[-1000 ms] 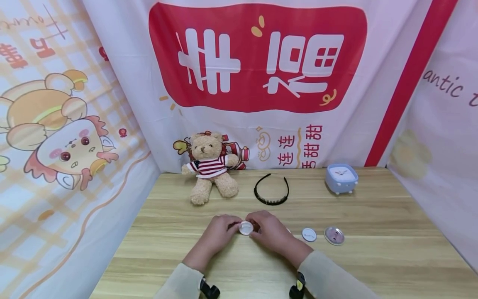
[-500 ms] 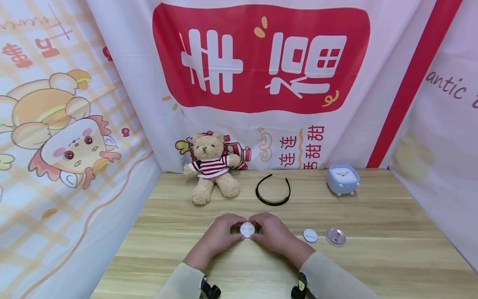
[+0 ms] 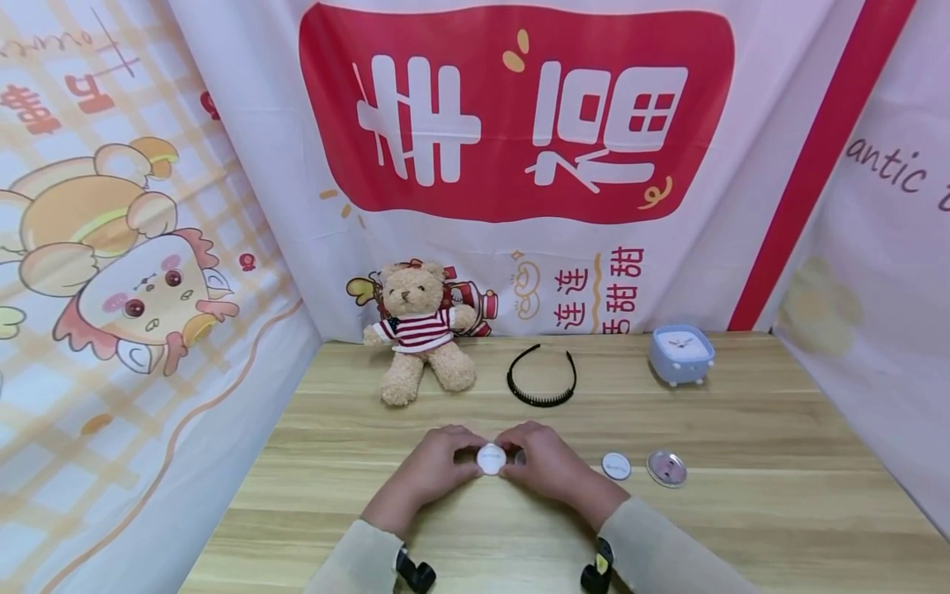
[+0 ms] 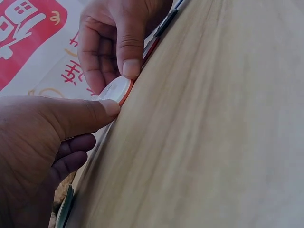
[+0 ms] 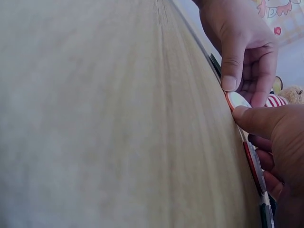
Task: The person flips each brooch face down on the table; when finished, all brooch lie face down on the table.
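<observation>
A small round badge (image 3: 491, 459), white side up with a faint grey mark, is held between both hands at the table's middle. My left hand (image 3: 443, 459) pinches its left edge between thumb and fingers. From the opposite side my right hand (image 3: 545, 459) pinches the right edge. An orange rim shows on the badge (image 4: 117, 90) in the left wrist view, close to the tabletop. Partly hidden by the right fingers is another disc (image 3: 520, 456). The right wrist view has a red-edged disc (image 5: 255, 166) beside the right hand.
To the right lie a white badge (image 3: 616, 466) and a silver-rimmed round piece (image 3: 666, 469). Behind the hands are a teddy bear (image 3: 423, 330), a black headband (image 3: 542, 400) and a blue clock (image 3: 680, 355). A dark green-edged disc (image 4: 65, 206) shows near the left hand.
The badge between the hands has turned slightly, its white side facing up more evenly. A disc beside the right fingers shows more clearly. Both hands have otherwise stayed in nearly the same place.
</observation>
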`<control>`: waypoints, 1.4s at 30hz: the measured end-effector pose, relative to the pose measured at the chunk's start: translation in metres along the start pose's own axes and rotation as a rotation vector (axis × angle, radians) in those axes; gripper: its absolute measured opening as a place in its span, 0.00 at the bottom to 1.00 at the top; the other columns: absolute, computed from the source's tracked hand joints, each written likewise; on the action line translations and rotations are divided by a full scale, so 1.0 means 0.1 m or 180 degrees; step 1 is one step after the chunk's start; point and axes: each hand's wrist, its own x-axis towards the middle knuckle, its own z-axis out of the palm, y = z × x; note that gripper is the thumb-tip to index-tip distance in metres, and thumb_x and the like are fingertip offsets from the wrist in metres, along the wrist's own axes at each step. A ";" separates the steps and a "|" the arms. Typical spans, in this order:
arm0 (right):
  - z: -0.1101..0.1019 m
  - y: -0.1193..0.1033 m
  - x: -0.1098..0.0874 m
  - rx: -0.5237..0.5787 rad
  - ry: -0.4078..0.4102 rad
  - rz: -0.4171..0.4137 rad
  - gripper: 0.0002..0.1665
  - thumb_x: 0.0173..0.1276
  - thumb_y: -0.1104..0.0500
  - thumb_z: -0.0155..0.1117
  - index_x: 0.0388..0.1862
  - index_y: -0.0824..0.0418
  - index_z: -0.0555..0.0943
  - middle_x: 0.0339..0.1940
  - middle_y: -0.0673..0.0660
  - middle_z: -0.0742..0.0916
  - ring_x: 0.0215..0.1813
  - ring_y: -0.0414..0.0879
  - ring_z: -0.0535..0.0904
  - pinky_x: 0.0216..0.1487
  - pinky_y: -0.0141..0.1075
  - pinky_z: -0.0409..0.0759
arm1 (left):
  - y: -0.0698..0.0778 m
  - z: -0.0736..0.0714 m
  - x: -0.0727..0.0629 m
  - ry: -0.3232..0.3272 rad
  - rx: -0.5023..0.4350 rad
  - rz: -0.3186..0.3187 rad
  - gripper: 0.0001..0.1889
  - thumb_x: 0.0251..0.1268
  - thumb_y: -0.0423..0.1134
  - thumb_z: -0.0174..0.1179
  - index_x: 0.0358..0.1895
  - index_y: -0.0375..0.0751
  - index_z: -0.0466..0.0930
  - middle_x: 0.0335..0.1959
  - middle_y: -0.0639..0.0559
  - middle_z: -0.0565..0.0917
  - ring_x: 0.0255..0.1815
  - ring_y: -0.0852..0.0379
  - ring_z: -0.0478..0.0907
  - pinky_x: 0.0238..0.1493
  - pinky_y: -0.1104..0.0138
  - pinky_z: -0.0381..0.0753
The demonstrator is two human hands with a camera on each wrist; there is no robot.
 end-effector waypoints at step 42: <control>-0.02 -0.01 0.00 -0.0325 -0.0101 -0.0309 0.16 0.70 0.49 0.81 0.54 0.51 0.93 0.53 0.46 0.93 0.59 0.43 0.86 0.66 0.47 0.86 | -0.06 -0.08 -0.01 -0.0180 0.0037 -0.0012 0.18 0.66 0.45 0.78 0.57 0.52 0.92 0.54 0.60 0.91 0.61 0.55 0.85 0.70 0.52 0.82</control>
